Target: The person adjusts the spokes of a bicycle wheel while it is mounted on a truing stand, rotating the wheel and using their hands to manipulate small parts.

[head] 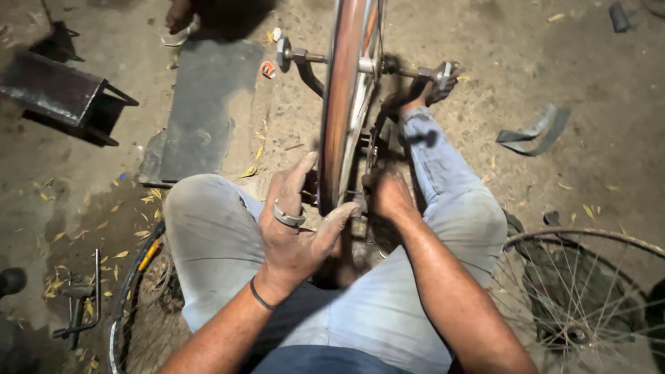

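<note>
Two hands on a wheel
The left hand [296, 228] gripped the upright rusty bike wheel rim [341, 104]; the right hand [388, 196] pressed close, grip hidden. A spare spoked wheel [589, 277] and a grey flat mat [201, 104] crowded the dirt floor [609, 90].

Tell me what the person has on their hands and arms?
Both arms are bare, with no sleeves showing. The left hand wears a broad silver ring on one finger, and a thin dark band circles the left wrist. The right hand wears nothing that shows. Both hands look smudged with dirt or grease.
</note>
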